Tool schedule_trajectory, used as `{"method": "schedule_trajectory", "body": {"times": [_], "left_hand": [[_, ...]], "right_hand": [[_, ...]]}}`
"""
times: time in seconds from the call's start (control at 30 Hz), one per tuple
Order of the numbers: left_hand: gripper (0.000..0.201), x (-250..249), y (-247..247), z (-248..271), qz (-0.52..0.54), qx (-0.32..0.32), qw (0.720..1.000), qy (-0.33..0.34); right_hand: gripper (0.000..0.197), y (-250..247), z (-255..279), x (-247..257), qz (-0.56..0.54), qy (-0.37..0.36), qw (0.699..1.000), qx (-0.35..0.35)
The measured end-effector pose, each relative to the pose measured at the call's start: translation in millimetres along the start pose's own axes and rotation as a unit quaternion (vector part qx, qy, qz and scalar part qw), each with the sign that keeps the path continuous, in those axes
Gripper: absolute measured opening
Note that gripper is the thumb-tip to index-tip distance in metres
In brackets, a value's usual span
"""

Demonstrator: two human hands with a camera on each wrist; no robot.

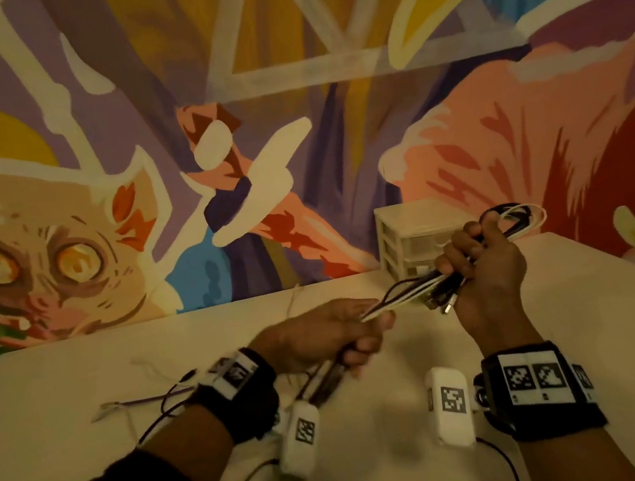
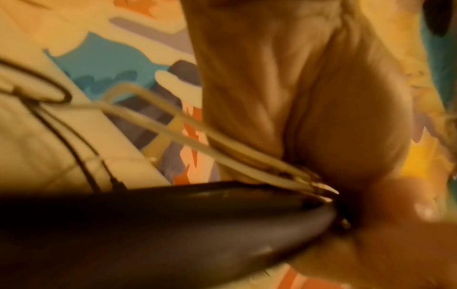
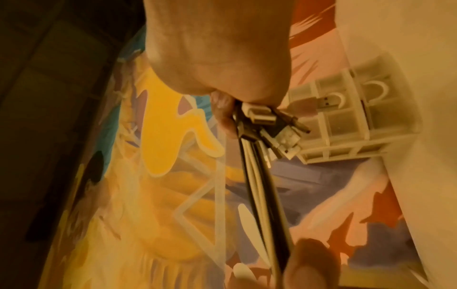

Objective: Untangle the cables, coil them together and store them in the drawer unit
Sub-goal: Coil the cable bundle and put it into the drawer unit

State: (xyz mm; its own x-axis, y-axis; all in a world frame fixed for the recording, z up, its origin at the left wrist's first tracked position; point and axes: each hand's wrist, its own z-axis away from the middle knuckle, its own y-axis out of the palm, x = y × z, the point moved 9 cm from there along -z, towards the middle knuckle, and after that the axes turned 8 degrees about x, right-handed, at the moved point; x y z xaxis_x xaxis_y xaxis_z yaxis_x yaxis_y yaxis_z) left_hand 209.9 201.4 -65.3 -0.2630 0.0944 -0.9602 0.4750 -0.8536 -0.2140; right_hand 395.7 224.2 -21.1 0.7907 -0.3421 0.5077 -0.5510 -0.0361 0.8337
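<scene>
A bundle of black and white cables point(image 1: 423, 281) stretches between both hands above the table. My right hand point(image 1: 480, 261) grips the folded bundle in a fist, with loops sticking out past it at the upper right and USB plugs point(image 1: 443, 303) hanging below it. In the right wrist view the plugs point(image 3: 274, 125) show under the palm. My left hand point(image 1: 342, 336) holds the other stretch of the cables, which run through its fist point(image 2: 321, 187). The white drawer unit point(image 1: 407, 242) stands against the wall behind my right hand, its drawers closed point(image 3: 346, 117).
The pale table point(image 1: 87, 385) runs to a painted mural wall. Thin dark and purple wires point(image 1: 148, 402) lie on the table left of my left wrist. White tagged camera boxes point(image 1: 451, 407) hang from both wrists over the near table.
</scene>
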Motion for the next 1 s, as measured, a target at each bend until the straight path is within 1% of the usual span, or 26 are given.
{"method": "schedule_trajectory", "body": {"times": [0.03,0.07,0.1,0.13,0.17,0.2,0.23,0.27,0.33,0.37,0.4,0.47,0.5,0.53,0.57,0.6,0.63,0.7,0.73,0.77,0.8,0.83,0.9,0.93,0.97,1.0], "left_hand": [[0.024,-0.6,-8.4,10.5,-0.007,0.002,1.000,-0.015],[0.038,0.4,-18.5,21.0,-0.025,-0.001,0.999,-0.039],[0.055,0.7,-28.7,33.4,-0.037,-0.019,0.997,-0.072],[0.068,3.5,-40.6,45.3,-0.052,-0.050,0.992,-0.106],[0.075,6.5,-51.9,56.7,-0.084,-0.083,0.984,-0.136],[0.079,8.9,-65.7,66.6,-0.158,-0.124,0.967,-0.159],[0.079,5.8,-78.7,76.2,-0.256,-0.169,0.936,-0.174],[0.078,1.8,-93.7,87.8,-0.342,-0.223,0.896,-0.176],[0.079,-4.5,-126.4,120.6,-0.426,-0.324,0.828,-0.169],[0.081,-11.1,-140.0,138.4,-0.454,-0.359,0.798,-0.166],[0.081,-16.7,-151.8,155.3,-0.475,-0.381,0.775,-0.170],[0.080,-27.7,-171.4,183.7,-0.507,-0.398,0.742,-0.186],[0.081,-32.9,-180.4,195.7,-0.509,-0.408,0.732,-0.195],[0.084,-35.6,-190.3,207.9,-0.505,-0.425,0.723,-0.204],[0.088,-38.1,-199.2,220.7,-0.510,-0.442,0.706,-0.214],[0.090,-41.3,-207.5,232.6,-0.532,-0.455,0.680,-0.217],[0.091,-47.8,-208.7,240.8,-0.576,-0.460,0.645,-0.201],[0.090,-58.8,-198.7,245.9,-0.689,-0.442,0.559,-0.131],[0.085,-62.7,-191.5,248.8,-0.723,-0.442,0.525,-0.085],[0.079,-62.9,-186.8,252.3,-0.735,-0.448,0.507,-0.046],[0.072,-61.4,-185.1,254.7,-0.739,-0.451,0.500,-0.028],[0.065,-56.4,-185.6,253.9,-0.744,-0.442,0.500,-0.028],[0.044,-24.5,-187.1,243.4,-0.770,-0.384,0.506,-0.058],[0.031,6.4,-188.8,234.1,-0.781,-0.336,0.520,-0.082],[0.023,41.8,-190.5,227.1,-0.776,-0.291,0.545,-0.131],[0.027,74.3,-195.2,224.2,-0.764,-0.261,0.564,-0.173]], "right_hand": [[0.044,-8.1,-1.5,1.7,-0.012,-0.003,1.000,-0.018],[0.043,-16.0,-4.2,2.5,-0.026,-0.006,0.999,-0.033],[0.043,-22.3,-7.0,0.5,-0.042,-0.002,0.998,-0.041],[0.043,-26.3,-9.5,-5.4,-0.059,0.010,0.997,-0.045],[0.042,-28.6,-10.7,-13.8,-0.074,0.024,0.996,-0.047],[0.041,-30.3,-11.6,-23.0,-0.085,0.036,0.994,-0.051],[0.040,-31.1,-11.9,-30.9,-0.092,0.043,0.993,-0.055],[0.040,-29.2,-11.4,-36.5,-0.091,0.046,0.993,-0.055],[0.042,-19.1,-8.8,-40.8,-0.079,0.044,0.995,-0.045],[0.044,-13.3,-6.9,-40.4,-0.072,0.040,0.996,-0.040],[0.044,-8.9,-4.6,-39.5,-0.059,0.035,0.997,-0.039],[0.045,-0.4,-0.1,-38.2,-0.021,0.022,0.999,-0.037],[0.045,3.3,1.3,-38.0,-0.005,0.012,0.999,-0.037],[0.046,6.5,2.6,-37.8,0.009,0.004,0.999,-0.038],[0.046,8.9,3.8,-37.3,0.021,-0.004,0.999,-0.039],[0.046,10.9,5.2,-36.4,0.030,-0.012,0.999,-0.040],[0.046,12.8,7.1,-34.6,0.038,-0.020,0.998,-0.039],[0.046,18.0,11.1,-29.0,0.057,-0.045,0.997,-0.031],[0.046,21.2,13.6,-26.2,0.069,-0.057,0.996,-0.025],[0.047,24.6,15.6,-24.3,0.081,-0.068,0.994,-0.017],[0.047,27.4,16.6,-24.0,0.092,-0.077,0.993,-0.008],[0.048,28.6,17.4,-25.8,0.105,-0.079,0.991,0.000],[0.049,26.1,17.7,-38.4,0.142,-0.059,0.988,0.011],[0.049,23.1,17.7,-48.9,0.159,-0.038,0.986,0.013],[0.049,19.9,19.1,-60.7,0.175,-0.013,0.984,0.015],[0.048,17.6,20.3,-71.2,0.190,0.006,0.982,0.017]]}}
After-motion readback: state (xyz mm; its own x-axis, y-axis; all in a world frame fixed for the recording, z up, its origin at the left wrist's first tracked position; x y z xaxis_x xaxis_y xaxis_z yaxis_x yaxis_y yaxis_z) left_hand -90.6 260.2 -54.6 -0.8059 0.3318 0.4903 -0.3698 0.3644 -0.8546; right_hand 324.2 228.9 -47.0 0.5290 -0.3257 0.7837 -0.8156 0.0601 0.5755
